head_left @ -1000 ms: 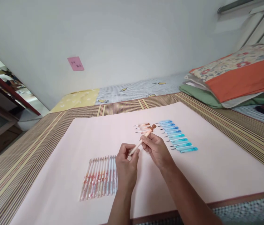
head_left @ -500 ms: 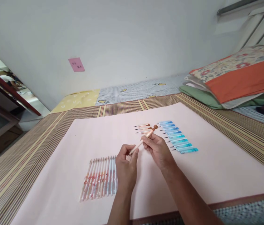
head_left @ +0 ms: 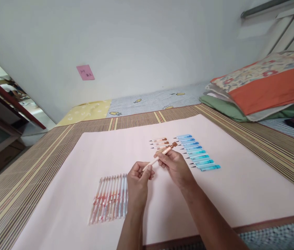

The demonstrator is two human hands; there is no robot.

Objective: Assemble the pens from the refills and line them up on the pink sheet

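Observation:
Between my hands a peach-and-white pencil [head_left: 164, 151] with a brown end slants up to the right. My left hand [head_left: 139, 177] pinches its lower white end, and the fingers hide the tip. My right hand [head_left: 172, 163] grips it around the middle of the barrel, below the brown end. Just behind it, brown-ended pencils [head_left: 160, 140] with dark points lie in a short stack. Right of my right hand runs a column of blue and turquoise pencils [head_left: 194, 148], points to the left. Left of my left hand, a row of slim clear-sleeved pens [head_left: 110, 198] lies side by side, partly covered by that hand.
A pale pink sheet [head_left: 66, 194] lies over a striped mat [head_left: 27, 173]. Folded bedding with an orange band [head_left: 272, 90] is piled at the right. Behind stands a white wall with a pink note [head_left: 85, 72]. At far left a doorway shows a person [head_left: 8, 88].
My left hand has shifted slightly left and down along the pencil's lower end. The pencil tilts a little flatter, its brown end slightly lower and further right.

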